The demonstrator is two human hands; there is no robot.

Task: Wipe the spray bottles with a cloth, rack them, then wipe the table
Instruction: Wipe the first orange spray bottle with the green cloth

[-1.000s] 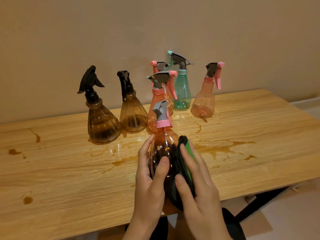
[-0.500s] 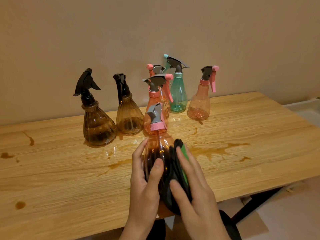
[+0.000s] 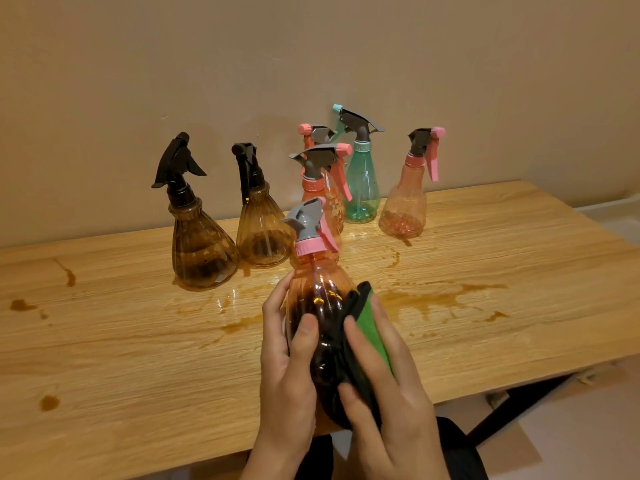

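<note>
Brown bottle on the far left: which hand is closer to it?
Left. The left hand grips the orange bottle, right of and in front of the brown bottle; the right hand presses the cloth on that bottle's other side, farther away.

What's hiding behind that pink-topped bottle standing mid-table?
Another pink-topped bottle: only its spray head and a sliver of its body show past the front bottle. The rest is covered.

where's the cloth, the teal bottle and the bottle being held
cloth [image 3: 374,332], head view, on its green outer face.
teal bottle [image 3: 362,188], head view, on its clear body, below the collar.
held bottle [image 3: 320,289], head view, on its orange shoulder, below the pink cap.
</note>
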